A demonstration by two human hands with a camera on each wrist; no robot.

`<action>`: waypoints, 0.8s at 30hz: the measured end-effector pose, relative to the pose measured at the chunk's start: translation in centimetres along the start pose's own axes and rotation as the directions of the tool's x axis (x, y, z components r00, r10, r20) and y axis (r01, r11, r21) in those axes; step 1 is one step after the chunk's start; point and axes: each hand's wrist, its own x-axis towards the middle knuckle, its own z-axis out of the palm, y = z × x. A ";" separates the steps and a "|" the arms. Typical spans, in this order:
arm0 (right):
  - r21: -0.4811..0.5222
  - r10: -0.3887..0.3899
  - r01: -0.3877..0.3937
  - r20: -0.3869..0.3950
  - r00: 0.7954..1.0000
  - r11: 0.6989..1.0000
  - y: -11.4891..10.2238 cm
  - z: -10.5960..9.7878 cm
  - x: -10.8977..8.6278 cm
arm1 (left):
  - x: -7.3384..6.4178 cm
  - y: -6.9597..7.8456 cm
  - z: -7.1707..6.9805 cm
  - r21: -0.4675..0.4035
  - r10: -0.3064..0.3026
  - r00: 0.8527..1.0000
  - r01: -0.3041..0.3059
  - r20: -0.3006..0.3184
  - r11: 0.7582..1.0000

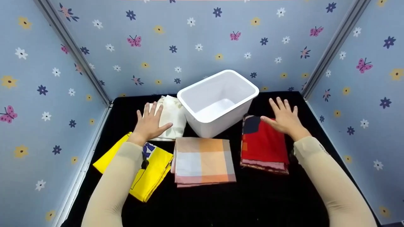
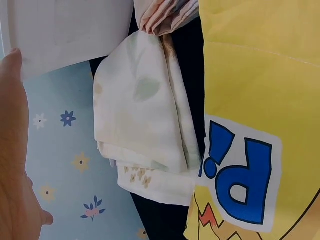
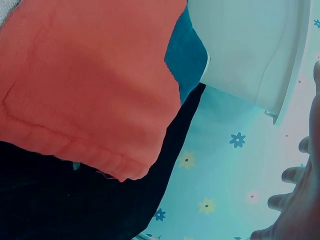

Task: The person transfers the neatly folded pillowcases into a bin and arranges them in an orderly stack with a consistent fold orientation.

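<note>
My left hand [image 1: 149, 123] is spread with fingers straight over the white folded cloth [image 1: 173, 118], holding nothing. Below that wrist lies a yellow folded cloth [image 1: 154, 168] with blue lettering, partly hidden by the forearm. On the other side my right hand [image 1: 285, 118], also spread, hovers by the upper corner of a red folded cloth [image 1: 263, 142] that has a dark patch. Between the hands stands a white plastic bin [image 1: 205, 126], its inside bare. A checked folded cloth [image 1: 205, 160] in orange, grey and white lies in front of the bin.
A black cloth-covered table [image 1: 240, 201] carries everything. Blue panels [image 1: 189, 41] printed with flowers and butterflies enclose it at the back and both sides, with metal corner posts [image 1: 75, 53] where they meet.
</note>
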 end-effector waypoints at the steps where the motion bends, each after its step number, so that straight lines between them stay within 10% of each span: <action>1: 0.003 -0.007 0.007 -0.005 1.000 1.000 0.0 0.0 0.0 | 0.0 0.0 0.0 0.002 0.004 1.000 -0.004 -0.002 1.000; 24: 0.326 -0.051 0.120 -0.213 0.976 0.938 -0.5 0.9 -0.3 | -0.9 0.9 0.7 -0.229 0.062 0.997 -0.071 -0.047 0.971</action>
